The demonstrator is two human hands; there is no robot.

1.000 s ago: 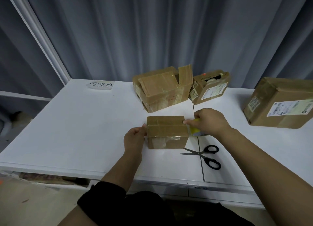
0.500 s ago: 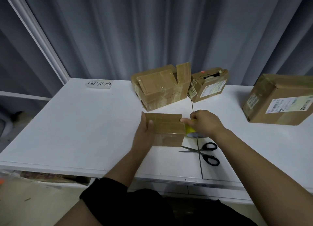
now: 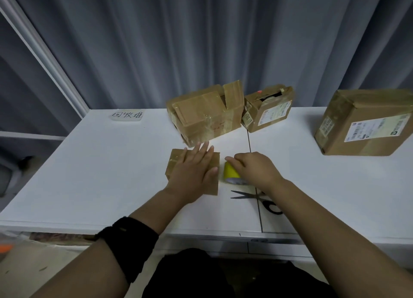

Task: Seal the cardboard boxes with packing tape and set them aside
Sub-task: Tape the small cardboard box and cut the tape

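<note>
A small cardboard box (image 3: pixel 173 163) sits on the white table (image 3: pixel 100 174) in front of me. My left hand (image 3: pixel 194 170) lies flat on its top with the fingers straight and spread, covering most of the lid. Just right of the box, my right hand (image 3: pixel 252 170) grips a yellow roll of packing tape (image 3: pixel 230 174) that stands on the table. Whether a strip of tape runs from the roll to the box is hidden by my hands.
Black scissors (image 3: pixel 254 197) lie near the front edge, partly under my right forearm. Two taped boxes (image 3: pixel 207 116) (image 3: pixel 268 110) stand at the back centre, a bigger labelled box (image 3: pixel 366 123) at the right. A handwritten label (image 3: pixel 127 115) is at the back left.
My left hand moved from the box's left side up onto its top and now lies flat there. My right hand drew the tape roll a little away from the box's right edge.
</note>
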